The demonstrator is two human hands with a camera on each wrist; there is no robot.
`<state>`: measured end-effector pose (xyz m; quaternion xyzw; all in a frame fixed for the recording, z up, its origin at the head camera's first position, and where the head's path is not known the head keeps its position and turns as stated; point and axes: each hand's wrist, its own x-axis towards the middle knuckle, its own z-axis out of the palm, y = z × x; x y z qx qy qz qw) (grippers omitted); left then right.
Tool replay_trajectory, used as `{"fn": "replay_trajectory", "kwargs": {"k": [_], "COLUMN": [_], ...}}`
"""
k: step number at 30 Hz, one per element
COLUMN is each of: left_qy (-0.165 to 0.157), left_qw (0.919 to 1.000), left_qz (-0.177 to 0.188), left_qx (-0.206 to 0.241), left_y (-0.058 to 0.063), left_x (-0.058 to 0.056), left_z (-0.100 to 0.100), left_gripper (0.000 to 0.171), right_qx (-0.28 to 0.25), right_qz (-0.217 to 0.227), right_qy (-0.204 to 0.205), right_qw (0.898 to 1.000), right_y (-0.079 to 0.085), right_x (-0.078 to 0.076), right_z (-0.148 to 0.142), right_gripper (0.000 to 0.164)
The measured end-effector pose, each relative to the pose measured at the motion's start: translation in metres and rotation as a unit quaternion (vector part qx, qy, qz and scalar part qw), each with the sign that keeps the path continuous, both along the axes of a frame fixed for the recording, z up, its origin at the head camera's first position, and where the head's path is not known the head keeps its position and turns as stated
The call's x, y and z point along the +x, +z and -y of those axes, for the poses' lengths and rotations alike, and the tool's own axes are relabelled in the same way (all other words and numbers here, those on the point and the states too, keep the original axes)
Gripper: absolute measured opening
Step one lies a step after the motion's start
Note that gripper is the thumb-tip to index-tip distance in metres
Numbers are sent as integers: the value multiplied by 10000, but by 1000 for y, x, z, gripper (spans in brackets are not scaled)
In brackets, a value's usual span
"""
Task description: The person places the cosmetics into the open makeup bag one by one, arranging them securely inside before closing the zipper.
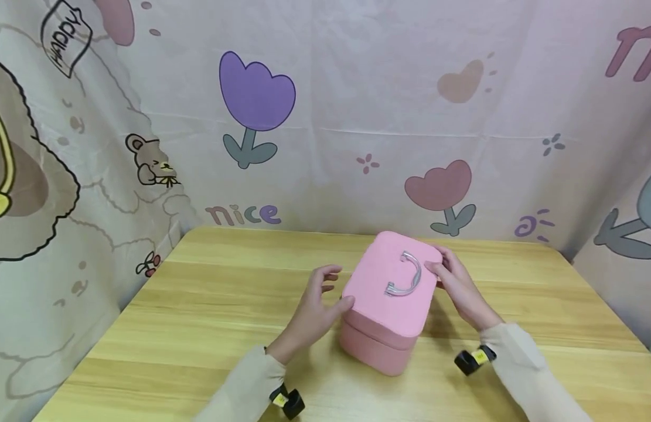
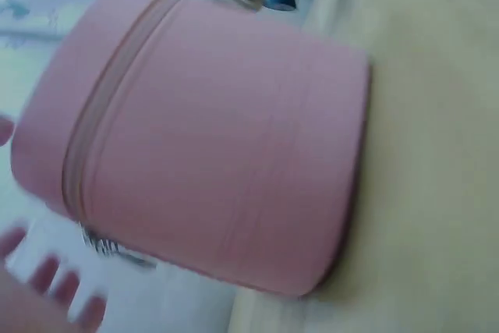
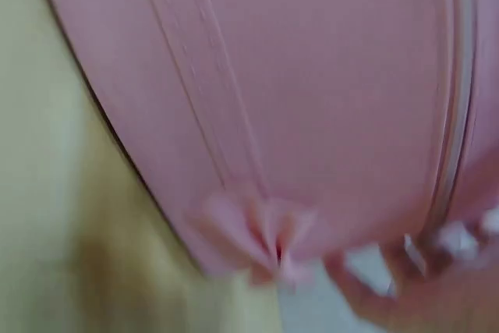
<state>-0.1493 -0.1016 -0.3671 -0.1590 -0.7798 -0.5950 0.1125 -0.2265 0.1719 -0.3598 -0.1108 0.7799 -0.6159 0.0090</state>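
A pink vanity case (image 1: 375, 281) stands on the table, turned at an angle, with its lid down and a silver carrying handle (image 1: 416, 275) on top. Around its side runs a zipper band (image 2: 97, 118). My right hand (image 1: 462, 288) grips the lid's far right corner, thumb on top and fingers bent over the side. A pink bow (image 3: 261, 235) decorates the side near that hand. At the near left of the lid is my left hand (image 1: 313, 313), fingers spread apart and thumb tip at the lid edge. Both wrist views are blurred.
The case stands on a wood-grain table (image 1: 209, 293). A printed cloth (image 1: 336, 105) with flowers and cartoon figures hangs behind and at the sides. Each wrist carries a small black camera, one on the left sleeve (image 1: 241, 384) and one on the right sleeve (image 1: 531, 366).
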Motion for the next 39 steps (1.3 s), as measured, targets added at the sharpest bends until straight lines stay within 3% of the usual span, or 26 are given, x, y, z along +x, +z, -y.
{"fn": "replay_trajectory", "kwargs": {"k": [3,5,8,11,13,16,19,22,25,29,32,35,39], "left_qy": [705,918,682,320,252,437,537,579,567,591,668,740,732], "left_qw": [9971,9940,9907,9865,9837,9782,9707,9654,9646,9646,9619,9601,9613], "left_qz": [292,560,1067,1480,1602,1720,1890,2007,2005,1952,1995,2036,1988], "left_qx": [70,219,499,630,782,1075,1386,1564,1618,1673,1747,1771,1764], "left_y": [3,5,7,8,9,11,14,15,14,11,11,14,16], "left_x": [17,28,44,53,54,47,34,14,-18,-69,-97,-114,-126], "left_z": [-2,-6,-16,-25,-29,-29,-21,-9,5,21,27,28,27], "left_gripper": [63,67,71,75,74,69,63,60,61,64,66,66,66], "right_qx": [-108,-221,-402,-482,-533,-559,-527,-581,-690,-834,-878,-809,-625], "right_qz": [202,351,552,740,923,1130,1216,1213,1203,1124,1043,922,827], "right_qy": [-702,-1106,-1483,-1458,-1315,-1039,-895,-821,-785,-860,-972,-1058,-977], "right_qw": [9973,9930,9866,9854,9856,9866,9871,9875,9872,9864,9859,9868,9898], "right_y": [4,7,10,12,13,14,16,18,22,25,25,24,26], "right_x": [23,37,55,71,80,87,88,79,58,19,-8,-26,-36], "right_z": [2,4,6,7,7,8,11,19,32,50,59,63,61], "right_gripper": [53,55,58,61,63,67,65,64,65,67,67,67,67]}}
